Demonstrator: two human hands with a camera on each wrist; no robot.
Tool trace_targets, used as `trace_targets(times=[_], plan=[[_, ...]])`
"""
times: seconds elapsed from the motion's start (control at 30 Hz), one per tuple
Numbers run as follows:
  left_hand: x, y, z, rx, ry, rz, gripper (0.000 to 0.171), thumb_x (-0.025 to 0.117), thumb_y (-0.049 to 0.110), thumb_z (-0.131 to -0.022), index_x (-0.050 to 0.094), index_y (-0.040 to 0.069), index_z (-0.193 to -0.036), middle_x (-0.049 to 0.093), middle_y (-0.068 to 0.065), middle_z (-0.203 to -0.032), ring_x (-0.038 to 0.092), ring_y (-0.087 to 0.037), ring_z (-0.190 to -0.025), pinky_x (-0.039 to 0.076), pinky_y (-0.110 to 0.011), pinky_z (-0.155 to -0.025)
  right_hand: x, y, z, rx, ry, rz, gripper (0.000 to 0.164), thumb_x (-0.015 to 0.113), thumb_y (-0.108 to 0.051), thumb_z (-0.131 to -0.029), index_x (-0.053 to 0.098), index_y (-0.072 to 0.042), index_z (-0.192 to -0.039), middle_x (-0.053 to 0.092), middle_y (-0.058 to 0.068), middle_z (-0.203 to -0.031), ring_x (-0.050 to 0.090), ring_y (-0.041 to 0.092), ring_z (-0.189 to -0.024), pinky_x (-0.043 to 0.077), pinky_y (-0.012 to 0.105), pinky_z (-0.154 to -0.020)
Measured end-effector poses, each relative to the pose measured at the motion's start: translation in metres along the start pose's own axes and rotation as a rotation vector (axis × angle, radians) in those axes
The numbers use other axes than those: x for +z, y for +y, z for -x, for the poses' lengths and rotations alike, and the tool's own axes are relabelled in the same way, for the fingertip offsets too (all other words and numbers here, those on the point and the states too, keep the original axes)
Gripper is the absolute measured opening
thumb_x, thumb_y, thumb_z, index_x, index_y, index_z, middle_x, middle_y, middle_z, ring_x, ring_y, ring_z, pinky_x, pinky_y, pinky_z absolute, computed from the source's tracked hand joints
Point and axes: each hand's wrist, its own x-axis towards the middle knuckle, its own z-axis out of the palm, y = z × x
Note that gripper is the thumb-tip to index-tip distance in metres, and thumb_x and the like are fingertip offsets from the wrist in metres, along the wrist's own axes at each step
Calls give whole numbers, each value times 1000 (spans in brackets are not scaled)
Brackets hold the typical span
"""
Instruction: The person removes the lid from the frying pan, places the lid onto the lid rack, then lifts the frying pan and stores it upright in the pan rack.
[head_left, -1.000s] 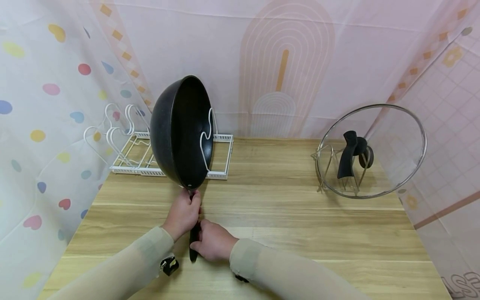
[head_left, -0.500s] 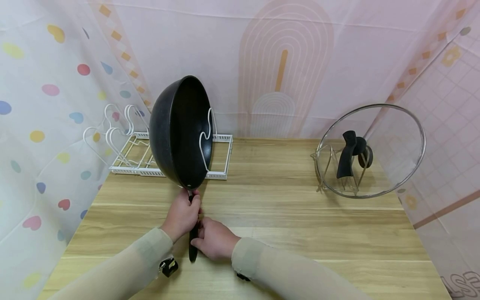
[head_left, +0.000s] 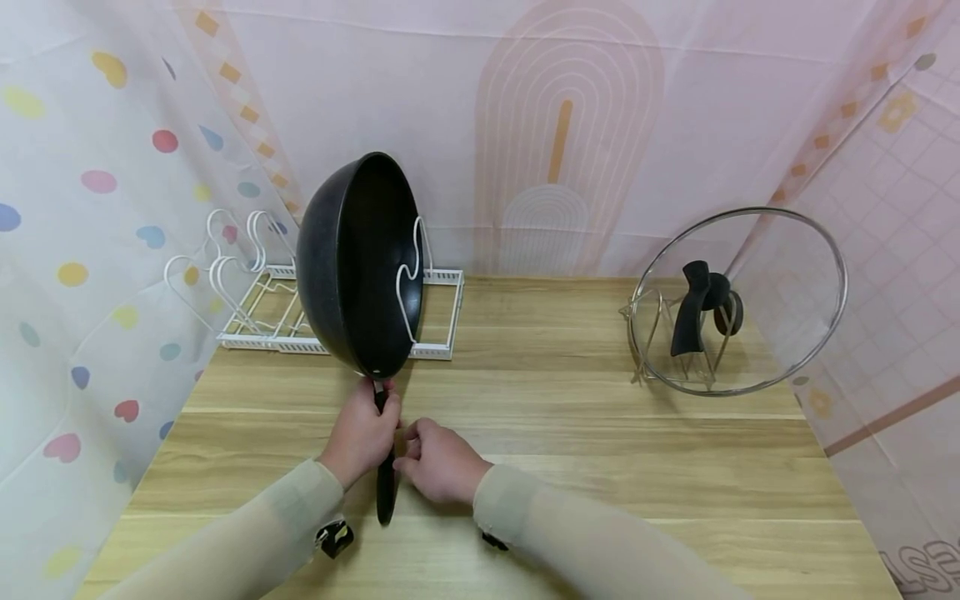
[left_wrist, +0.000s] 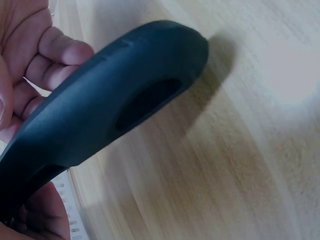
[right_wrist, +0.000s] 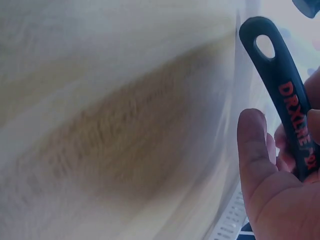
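Observation:
A dark wok (head_left: pixel 322 258) stands on its side in a white wire rack (head_left: pixel 435 354), its hollow turned to the right in the head view. Its black handle (head_left: pixel 385 492) sticks out toward me over the table. My left hand (head_left: pixel 362 433) grips this handle close to the wok's body. Beside the handle's right side is my right hand (head_left: pixel 444 467), fingers loosely bent and not wrapped round it. The right wrist view shows red lettering and a hanging hole on the handle (right_wrist: pixel 277 70). The handle's end (left_wrist: pixel 165 55) is bare in the left wrist view.
At the right, a clear glass lid (head_left: pixel 795 333) with a metal rim and black knob (head_left: pixel 693 308) leans upright in a thin gold-coloured wire stand (head_left: pixel 651 333). Wavy white dividers (head_left: pixel 225 275) rise at the rack's left. Patterned cloth (head_left: pixel 562 208) hangs behind the wooden table (head_left: pixel 600 450).
My right hand has let go of the handle and moved a little right and away from me. The left hand keeps its grip, and the wok stays in place in the rack.

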Motion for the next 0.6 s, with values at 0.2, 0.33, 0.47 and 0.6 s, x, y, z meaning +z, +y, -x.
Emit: trace_targets(times=[0.2, 0.33, 0.47, 0.6], plan=[[0, 0, 1, 41, 6, -70, 28, 51, 14, -102, 50, -4, -124, 58, -16, -104, 60, -31, -94, 48, -38, -85, -9, 4, -1, 6, 43, 23, 38, 71, -28, -101, 60, -4, -129, 67, -3, -98, 63, 11, -89, 55, 29, -88], [-1, 3, 3, 33, 2, -103, 28, 51, 15, -102, 48, -3, -124, 57, -16, -106, 61, -31, -92, 48, -39, -84, -11, 8, -3, 19, 56, 15, 37, 69, -28, -102, 60, -5, -130, 70, 0, -104, 67, 14, -97, 56, 32, -92], [-3, 4, 5, 3, -5, -120, 27, 54, 17, -102, 47, -1, -122, 57, -16, -103, 61, -32, -90, 49, -42, -83, -14, 10, -3, 37, 68, 16, 37, 69, -29, -102, 60, -6, -131, 69, 1, -107, 66, 16, -99, 56, 35, -93], [-4, 4, 8, 1, -7, -130, 30, 57, 18, -102, 46, 0, -123, 57, -16, -102, 60, -32, -91, 50, -45, -85, -20, 13, -3, 47, 84, 14, 38, 70, -29, -102, 60, -5, -131, 67, 1, -107, 64, 16, -98, 56, 38, -94]])
